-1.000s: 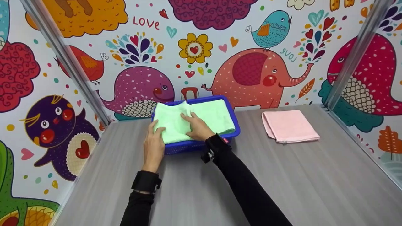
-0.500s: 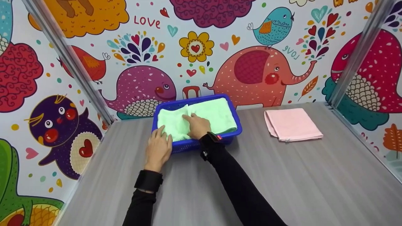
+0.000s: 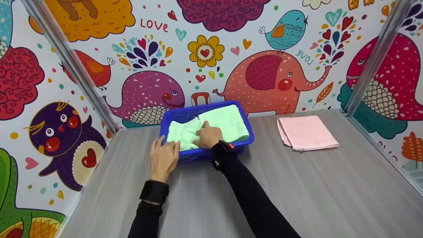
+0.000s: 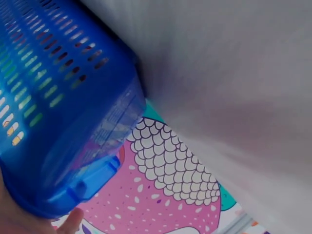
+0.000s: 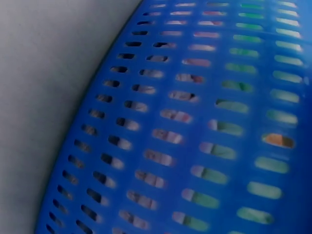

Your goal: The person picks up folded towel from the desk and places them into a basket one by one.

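A blue perforated plastic basket [image 3: 248, 141] stands by the back wall with a folded light green towel [image 3: 228, 120] inside. My left hand [image 3: 164, 158] rests at the basket's front left corner, fingers over the rim beside the towel's near left edge. In the left wrist view the basket's side [image 4: 58, 92] and a fingertip [image 4: 73, 220] at its rim show. My right hand [image 3: 209, 136] presses into the middle of the towel, index finger extended. Its other fingertips are partly hidden. Only the basket's slotted wall [image 5: 195, 126] and the table fill the right wrist view.
A folded pink towel [image 3: 307, 132] lies on the grey table [image 3: 284, 188], right of the basket. Cartoon-printed walls [image 3: 205, 79] stand behind and at both sides, with metal posts [image 3: 76, 72] at the corners.
The green towel's left part has sunk lower and away from the basket's back left rim, baring the inside there. My right hand has pressed down on it; my left hand has shifted slightly along the rim.
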### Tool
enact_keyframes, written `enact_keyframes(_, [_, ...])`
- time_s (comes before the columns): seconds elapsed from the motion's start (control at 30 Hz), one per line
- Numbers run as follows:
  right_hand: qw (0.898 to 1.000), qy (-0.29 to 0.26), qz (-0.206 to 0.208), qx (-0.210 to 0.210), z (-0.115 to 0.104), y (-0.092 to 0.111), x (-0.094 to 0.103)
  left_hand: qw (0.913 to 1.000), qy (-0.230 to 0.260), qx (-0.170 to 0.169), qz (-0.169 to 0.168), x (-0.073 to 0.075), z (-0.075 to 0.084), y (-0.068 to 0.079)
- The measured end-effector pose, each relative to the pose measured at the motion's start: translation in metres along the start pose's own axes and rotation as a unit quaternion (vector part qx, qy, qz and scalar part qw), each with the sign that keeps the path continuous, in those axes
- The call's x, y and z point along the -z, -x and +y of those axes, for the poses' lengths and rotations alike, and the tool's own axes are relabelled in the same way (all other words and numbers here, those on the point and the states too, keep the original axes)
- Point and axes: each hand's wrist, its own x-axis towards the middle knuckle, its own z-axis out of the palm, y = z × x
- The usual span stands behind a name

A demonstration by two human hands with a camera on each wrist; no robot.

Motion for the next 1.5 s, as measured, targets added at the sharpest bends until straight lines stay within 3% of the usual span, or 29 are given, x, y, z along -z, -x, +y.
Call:
enact_keyframes(0.1, [1.0,-0.009,-0.001,-0.005,0.003,0.003,0.002,0.9998,0.005,0.001,-0.02,-0.001,0.002,-0.001])
enact_keyframes(0.23, [0.995,-0.073,0.056,0.024,0.009,0.009,0.001,0.9987,0.02,0.005,-0.046,-0.001,0.0,-0.003])
enact_keyframes(0.43, [0.962,-0.206,0.144,0.105,0.033,0.026,0.005,0.9964,0.048,0.024,-0.066,0.003,-0.005,-0.001])
enact_keyframes(0.6, [0.929,-0.233,0.263,0.112,0.092,0.045,0.021,0.9954,0.058,0.023,-0.073,0.003,-0.008,-0.001])
enact_keyframes(0.67, [0.918,-0.243,0.301,0.087,0.125,0.056,0.027,0.9948,0.058,0.024,-0.08,0.003,-0.008,-0.001])
enact_keyframes(0.73, [0.917,-0.247,0.311,0.042,0.16,0.068,0.033,0.9947,0.057,0.024,-0.081,0.003,-0.008,-0.001])
enact_keyframes(0.87, [0.934,-0.22,0.276,-0.061,0.229,0.091,0.038,0.9951,0.063,0.018,-0.075,0.003,-0.008,0.0])
enact_keyframes(0.97, [0.947,-0.186,0.237,-0.108,0.273,0.108,0.036,0.9946,0.067,0.016,-0.077,0.004,-0.008,-0.001])
enact_keyframes(1.1, [0.962,-0.163,0.163,-0.147,0.315,0.131,0.034,0.9934,0.076,0.021,-0.083,0.004,-0.008,-0.001])
enact_keyframes(1.23, [0.965,-0.162,0.07,-0.192,0.346,0.148,0.026,0.9937,0.077,0.019,-0.079,0.004,-0.007,-0.001])
enact_keyframes(1.33, [0.965,-0.162,0.008,-0.206,0.365,0.158,0.016,0.994,0.077,0.018,-0.076,0.004,-0.007,-0.001])
enact_keyframes(1.5, [0.974,-0.147,-0.054,-0.163,0.377,0.168,0.001,0.9933,0.087,0.019,-0.074,0.004,-0.009,-0.001])
